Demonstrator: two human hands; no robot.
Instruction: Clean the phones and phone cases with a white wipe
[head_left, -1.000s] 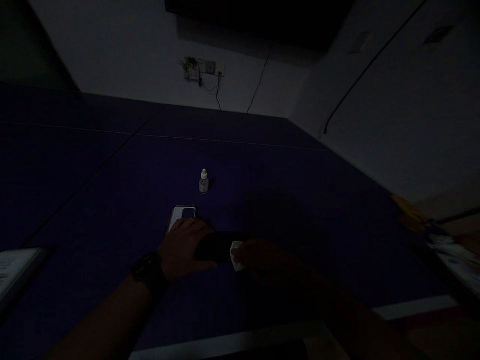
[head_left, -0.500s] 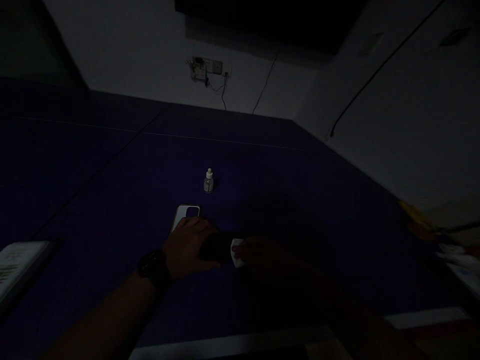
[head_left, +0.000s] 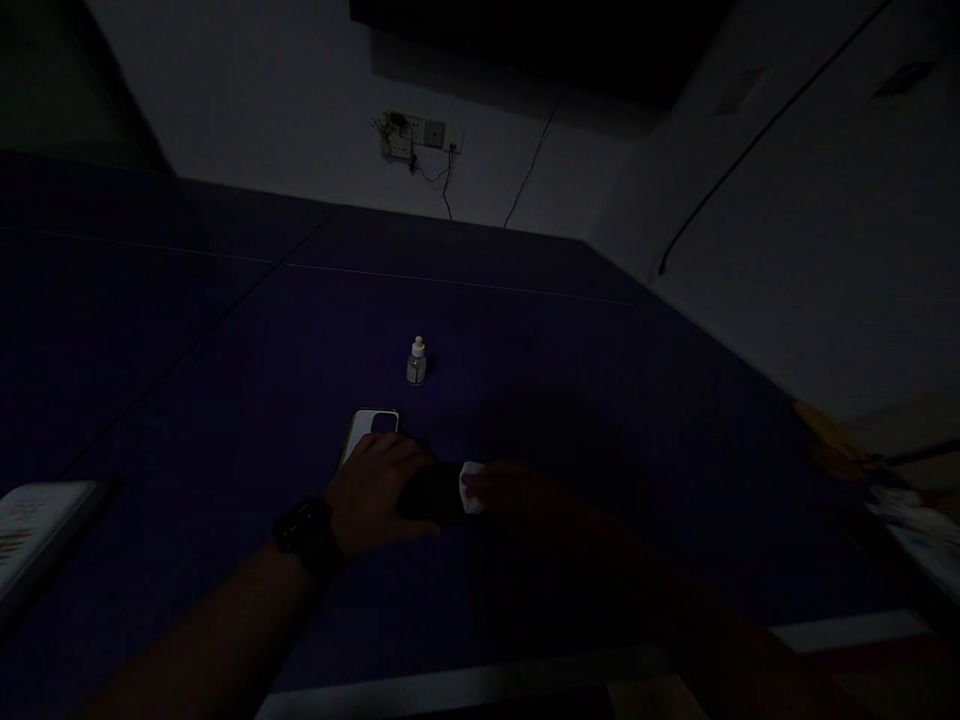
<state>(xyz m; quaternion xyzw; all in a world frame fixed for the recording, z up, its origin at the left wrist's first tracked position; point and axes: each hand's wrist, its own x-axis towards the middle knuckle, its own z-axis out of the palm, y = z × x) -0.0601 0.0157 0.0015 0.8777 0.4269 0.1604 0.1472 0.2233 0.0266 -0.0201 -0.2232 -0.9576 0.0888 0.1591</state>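
In the dim head view, my left hand [head_left: 379, 490], with a dark watch on its wrist, grips the left end of a black flat slab that looks like a phone [head_left: 439, 493]. Its thumb lies along the near edge, its fingers over the far side. My right hand [head_left: 510, 490], mostly lost in shadow, pinches a folded white wipe [head_left: 470, 487] against the slab's right part. A pale phone case [head_left: 362, 425] with a camera cutout lies just beyond my left fingers, partly covered by them. Behind it stands a small clear dropper bottle [head_left: 416, 368] with a white cap, upright.
The blue-purple surface [head_left: 262, 340] runs back to a pale wall with sockets and cables [head_left: 420, 135]. A white box-like object [head_left: 37, 520] sits at the left edge. Several cluttered items, one of them yellow [head_left: 825, 428], are at the right. A dark screen hangs above.
My right hand has shifted the white wipe slightly up and away along the slab. My left hand, the case and the bottle have stayed in place.
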